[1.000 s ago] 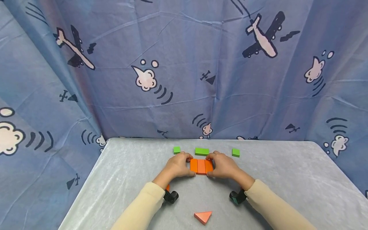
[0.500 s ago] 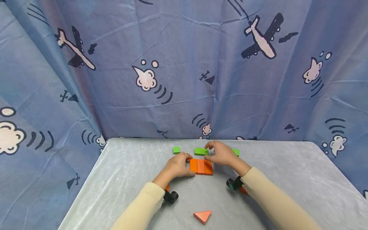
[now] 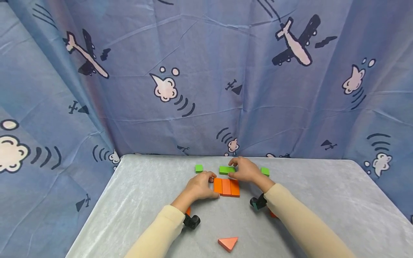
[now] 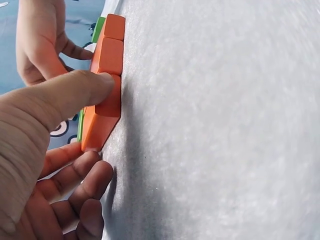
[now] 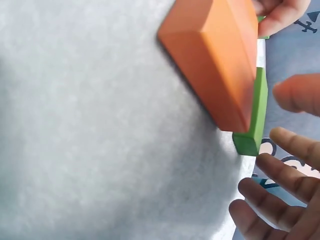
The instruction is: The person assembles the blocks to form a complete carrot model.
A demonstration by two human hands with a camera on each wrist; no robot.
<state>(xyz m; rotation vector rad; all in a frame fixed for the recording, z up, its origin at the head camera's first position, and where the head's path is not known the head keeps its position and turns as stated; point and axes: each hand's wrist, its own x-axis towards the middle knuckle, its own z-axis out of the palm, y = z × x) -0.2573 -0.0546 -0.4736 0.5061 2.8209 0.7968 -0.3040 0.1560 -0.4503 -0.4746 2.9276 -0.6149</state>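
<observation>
Three orange blocks (image 3: pixel 226 187) lie side by side as one flat row on the table. My left hand (image 3: pixel 199 185) holds the row's left block, the thumb (image 4: pixel 97 87) against its near end and the index finger by its left side. A long green block (image 3: pixel 224 170) lies just beyond the row. Above its right end hovers my right hand (image 3: pixel 245 170), thumb and fingers spread apart. In the right wrist view nothing sits between those fingers, and the green block (image 5: pixel 253 120) shows beside them, partly behind an orange block (image 5: pixel 220 75).
Small green blocks stand at the back left (image 3: pixel 199 168) and back right (image 3: pixel 265 171). An orange-pink triangular block (image 3: pixel 227 243) lies near the front. Orange pieces peek out beside the left wrist (image 3: pixel 188 210) and the right forearm (image 3: pixel 273 214). A patterned blue curtain (image 3: pixel 206 89) hangs behind the table.
My right hand has left the right side of the orange row and moved back, over the long green block. The left hand and the orange row stay in place.
</observation>
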